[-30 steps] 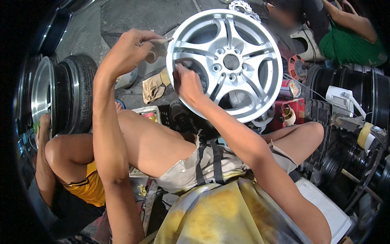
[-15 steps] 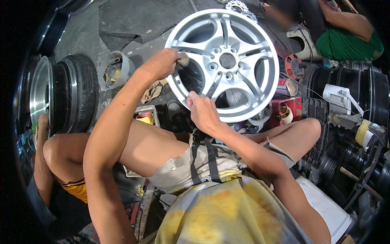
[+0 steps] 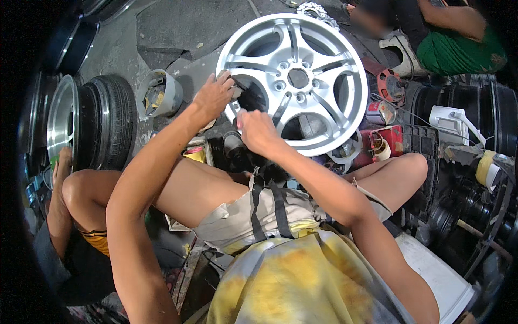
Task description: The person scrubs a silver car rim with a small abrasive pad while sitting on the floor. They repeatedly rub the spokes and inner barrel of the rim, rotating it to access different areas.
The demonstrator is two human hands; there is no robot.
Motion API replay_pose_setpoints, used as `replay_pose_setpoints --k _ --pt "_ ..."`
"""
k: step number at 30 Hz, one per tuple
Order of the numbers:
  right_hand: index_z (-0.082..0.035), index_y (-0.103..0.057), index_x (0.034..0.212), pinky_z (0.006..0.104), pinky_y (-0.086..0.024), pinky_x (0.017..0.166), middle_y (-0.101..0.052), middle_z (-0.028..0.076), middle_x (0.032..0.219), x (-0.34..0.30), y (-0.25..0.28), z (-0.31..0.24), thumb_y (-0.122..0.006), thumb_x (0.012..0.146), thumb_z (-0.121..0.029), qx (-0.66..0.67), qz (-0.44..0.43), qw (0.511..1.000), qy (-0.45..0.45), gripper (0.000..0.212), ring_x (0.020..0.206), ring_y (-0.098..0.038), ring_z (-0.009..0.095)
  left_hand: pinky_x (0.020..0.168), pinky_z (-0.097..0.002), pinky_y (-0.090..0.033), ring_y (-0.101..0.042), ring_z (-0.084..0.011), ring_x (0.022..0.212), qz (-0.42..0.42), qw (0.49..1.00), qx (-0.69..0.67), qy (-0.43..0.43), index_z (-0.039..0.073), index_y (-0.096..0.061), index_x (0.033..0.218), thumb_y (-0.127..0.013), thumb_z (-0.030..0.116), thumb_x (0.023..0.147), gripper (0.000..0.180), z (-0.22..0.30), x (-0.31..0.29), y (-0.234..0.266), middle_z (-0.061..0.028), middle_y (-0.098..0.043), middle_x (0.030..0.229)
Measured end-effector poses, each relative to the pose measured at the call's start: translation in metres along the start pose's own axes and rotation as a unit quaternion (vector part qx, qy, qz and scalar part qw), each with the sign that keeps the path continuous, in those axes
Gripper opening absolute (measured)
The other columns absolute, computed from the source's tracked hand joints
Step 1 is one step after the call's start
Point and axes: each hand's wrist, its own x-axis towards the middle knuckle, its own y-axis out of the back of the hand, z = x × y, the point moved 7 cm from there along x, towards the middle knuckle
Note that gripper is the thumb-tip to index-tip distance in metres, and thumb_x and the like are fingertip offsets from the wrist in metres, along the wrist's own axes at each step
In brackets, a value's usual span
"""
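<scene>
A silver five-spoke alloy wheel (image 3: 322, 85) lies tilted in front of me, its face towards me. At its left edge my left hand (image 3: 212, 99) is closed round a small greyish pad (image 3: 236, 93), too little of which shows to name it better. The pad is against the left part of the rim. My right hand (image 3: 259, 131) is closed on the wheel's lower-left rim, the thumb on the inner side and the other fingers mostly hidden.
A whitish bucket (image 3: 168, 96) stands left of the wheel, near a tyre (image 3: 114, 121). Another person's hand (image 3: 62, 161) touches a polished rim (image 3: 56, 119) at far left. Someone in green (image 3: 458, 53) sits at upper right. Red cans (image 3: 380, 113) stand right of the wheel.
My left hand and the pad have moved down along the wheel's left rim. My right hand has shifted slightly up and left. The view has shifted a little.
</scene>
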Motion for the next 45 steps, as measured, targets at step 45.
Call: replay_pose_setpoints --k 45 --pt "-0.001 -0.067 0.114 0.0379 -0.044 0.06 -0.057 0.017 0.067 -0.142 0.157 0.122 -0.054 0.089 0.001 0.167 0.089 0.979 -0.079 0.027 0.056 -0.055 0.024 0.083 -0.0416 -0.06 -0.061 -0.0326 0.112 0.01 0.961 -0.269 -0.066 0.001 -0.054 0.124 -0.055 0.002 0.09 0.034 0.13 -0.04 0.047 -0.0165 -0.055 0.118"
